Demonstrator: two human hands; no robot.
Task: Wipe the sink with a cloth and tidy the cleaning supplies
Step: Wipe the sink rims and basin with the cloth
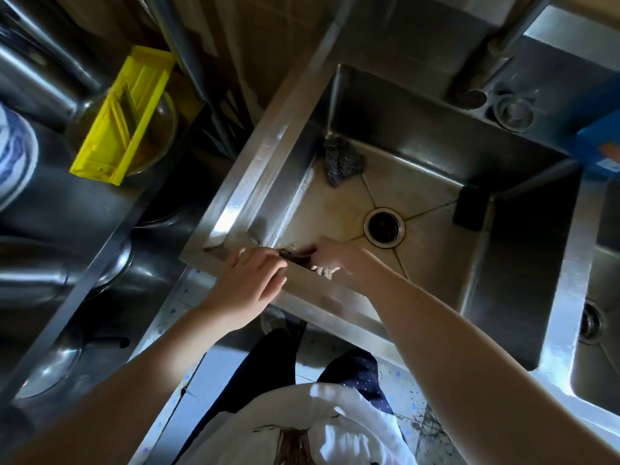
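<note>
Both hands meet at the lower left corner of the sink (235, 182), in the middle of the frame. A small dark cloth (296, 257) lies on the front rim between them. The right hand (332, 256) reaches over the rim with its fingers curled round one end of the cloth. The left hand (250, 283) rests on the rim with bent fingers pinching the other end. Motion blur hides the fingertips of the right hand. Inside the basin, a grey steel scrubber (340, 160) sits in the upper left corner, well apart from the hands. A black sponge (470, 209) leans against the right wall, and the round drain (384, 227) lies between them, just above the right hand. The stained bottom around the drain is bare. A tap pipe (469, 75) comes down at the top of the frame. A blue box (600, 146) stands on the counter at the right edge, above a second basin (597, 347). At the upper left, a yellow plastic tray (124, 115) lies across a glass bowl (166, 129), with a blue-and-white dish (13, 156) at the far left edge.
</note>
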